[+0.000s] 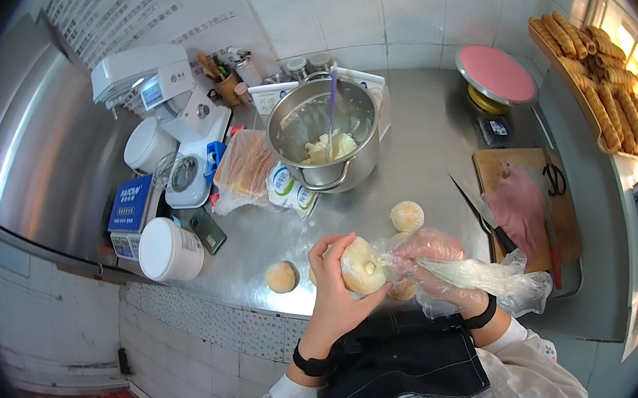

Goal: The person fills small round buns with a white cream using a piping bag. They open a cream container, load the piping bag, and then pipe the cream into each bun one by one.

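My left hand (335, 296) holds a pale round bun (362, 267) from its left side, fingers above and thumb below. My right hand (434, 271), in a clear plastic glove, grips a clear plastic piping bag (473, 276) with whitish filling. The bag's narrow end meets the bun, where pale cream shows at an opening. More buns lie on the steel worktop: one (407, 216) above my hands, one (280, 277) to the left, others partly hidden beneath my hands. Farther back, a steel pot (324, 169) holds pale cream (334, 146) and a purple-handled utensil (332, 95).
Left are a white stand mixer (190, 137), white tubs (164, 250), a smartphone (207, 230) and bagged sliced bread (245, 163). Right are a knife (486, 210), a wooden cutting board (493, 166) with pink cloth and scissors (554, 177), a pink-topped turntable (496, 74) and a pastry tray (576, 96).
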The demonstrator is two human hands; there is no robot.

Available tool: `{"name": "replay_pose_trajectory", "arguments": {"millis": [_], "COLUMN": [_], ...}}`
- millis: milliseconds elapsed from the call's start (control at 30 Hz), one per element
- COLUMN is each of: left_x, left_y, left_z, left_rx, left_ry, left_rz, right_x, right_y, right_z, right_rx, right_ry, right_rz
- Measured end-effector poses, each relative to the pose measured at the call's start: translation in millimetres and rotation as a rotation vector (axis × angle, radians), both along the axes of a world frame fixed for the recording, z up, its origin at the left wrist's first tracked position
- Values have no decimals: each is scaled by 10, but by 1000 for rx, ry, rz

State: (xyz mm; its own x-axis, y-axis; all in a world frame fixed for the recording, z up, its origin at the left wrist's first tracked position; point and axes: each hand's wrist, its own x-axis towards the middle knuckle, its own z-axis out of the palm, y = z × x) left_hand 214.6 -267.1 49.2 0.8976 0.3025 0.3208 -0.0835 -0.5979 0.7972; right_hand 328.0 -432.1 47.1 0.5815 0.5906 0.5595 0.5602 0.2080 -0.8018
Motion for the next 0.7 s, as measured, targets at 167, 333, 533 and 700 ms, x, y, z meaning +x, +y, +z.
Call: {"name": "replay_pose_trajectory", "arguments": {"millis": [167,333,533,700], "left_x": [-107,-146,-167,-167], "left_y": [-72,-110,-135,-167], "left_z": [96,110,165,177], "left_rx": [52,19,-31,77], "left_ry": [-100,-151,-157,-244], "left_rz": [58,31,18,82], "right_x": [-51,-76,-113,-214], "right_y": [33,63,64,30], "right_z": [248,354,478,609], "right_rx": [-104,-161,-158,-319], "right_ry": [-188,-209,-257,90], "right_rz": [40,48,37,-13]}}
